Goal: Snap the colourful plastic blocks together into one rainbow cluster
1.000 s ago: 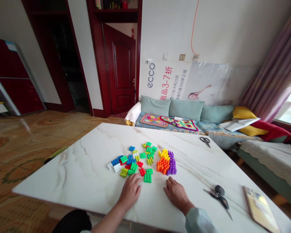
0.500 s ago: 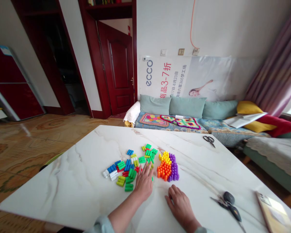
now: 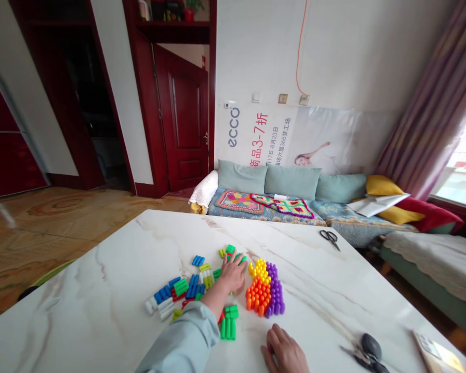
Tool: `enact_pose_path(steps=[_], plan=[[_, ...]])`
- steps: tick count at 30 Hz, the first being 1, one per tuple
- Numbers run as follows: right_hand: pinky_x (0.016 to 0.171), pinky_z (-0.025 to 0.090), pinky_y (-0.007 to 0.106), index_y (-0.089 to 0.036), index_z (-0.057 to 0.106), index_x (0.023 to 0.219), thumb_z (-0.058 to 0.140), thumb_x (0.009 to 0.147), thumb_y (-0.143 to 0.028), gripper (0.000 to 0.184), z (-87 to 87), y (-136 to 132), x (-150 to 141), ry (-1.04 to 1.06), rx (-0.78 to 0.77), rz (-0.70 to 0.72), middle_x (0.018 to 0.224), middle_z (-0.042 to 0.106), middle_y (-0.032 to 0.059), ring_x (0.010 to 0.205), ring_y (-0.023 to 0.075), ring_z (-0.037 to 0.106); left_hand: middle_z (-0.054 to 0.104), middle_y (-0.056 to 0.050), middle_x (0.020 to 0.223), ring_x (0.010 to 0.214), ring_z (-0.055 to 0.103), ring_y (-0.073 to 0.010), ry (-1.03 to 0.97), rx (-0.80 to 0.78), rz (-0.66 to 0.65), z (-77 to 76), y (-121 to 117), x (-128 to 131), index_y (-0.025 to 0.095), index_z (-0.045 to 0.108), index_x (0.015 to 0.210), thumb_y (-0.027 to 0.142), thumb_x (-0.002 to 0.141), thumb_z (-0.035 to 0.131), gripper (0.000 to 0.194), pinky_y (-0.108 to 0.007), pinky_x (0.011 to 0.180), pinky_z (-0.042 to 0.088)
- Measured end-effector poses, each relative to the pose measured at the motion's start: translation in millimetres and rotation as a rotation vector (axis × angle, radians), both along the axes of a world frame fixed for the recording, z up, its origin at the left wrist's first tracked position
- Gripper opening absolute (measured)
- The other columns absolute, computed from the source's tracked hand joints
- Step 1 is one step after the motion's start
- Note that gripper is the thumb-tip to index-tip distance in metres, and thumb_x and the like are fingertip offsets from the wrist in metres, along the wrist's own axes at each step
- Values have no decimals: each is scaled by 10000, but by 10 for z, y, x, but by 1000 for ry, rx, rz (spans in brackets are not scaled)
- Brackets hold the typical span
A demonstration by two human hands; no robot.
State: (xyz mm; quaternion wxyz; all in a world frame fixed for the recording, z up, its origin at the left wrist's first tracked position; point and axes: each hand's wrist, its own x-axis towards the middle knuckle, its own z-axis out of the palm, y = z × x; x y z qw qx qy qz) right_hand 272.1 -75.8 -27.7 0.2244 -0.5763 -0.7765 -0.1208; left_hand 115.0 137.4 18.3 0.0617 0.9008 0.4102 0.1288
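Now the left hand (image 3: 232, 274) is splaying its fingers apart over loose plastic pegs (image 3: 186, 290) just beside the peg mosaic (image 3: 264, 290), while the right hand (image 3: 283, 355) is resting, fingers together, near that mosaic on the marble table (image 3: 101, 321).

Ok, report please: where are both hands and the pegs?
Left hand on loose pegs; right hand empty on marble table; joined peg block ahead of it; scissors to its right.

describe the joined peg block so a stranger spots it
On the white marble table, find the loose plastic pegs by the left hand. Just right of them sits the joined block, the only piece with yellow, orange and purple sections together.
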Motion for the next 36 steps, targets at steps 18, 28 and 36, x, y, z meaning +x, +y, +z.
enact_pose_path(steps=[18,28,36], plan=[[632,346,264,-210,447,759,461,883,-221,125,259,-97,-119,89,-181,-100,786,547,12,709,147,515,358,-68,1500,1412,219,-287,128,51,63,8,-177,-910,250,531,1292,216,843,471,454,-609,1113,134],[638,344,267,-205,470,753,452,896,-241,149,269,-86,-112,93,-163,-85,774,546,18,708,148,524,305,-67,1517,1376,297,-275,-73,-7,-141,-37,-1261,-824,314,327,1437,376,862,562,624,-520,1115,258],[647,347,264,-200,483,757,450,897,-237,148,282,-94,-121,115,-171,-103,786,551,21,713,145,516,477,-81,1308,1171,452,-276,-106,116,2,-194,-1472,-715,277,580,1223,304,876,554,349,-454,1010,386]])
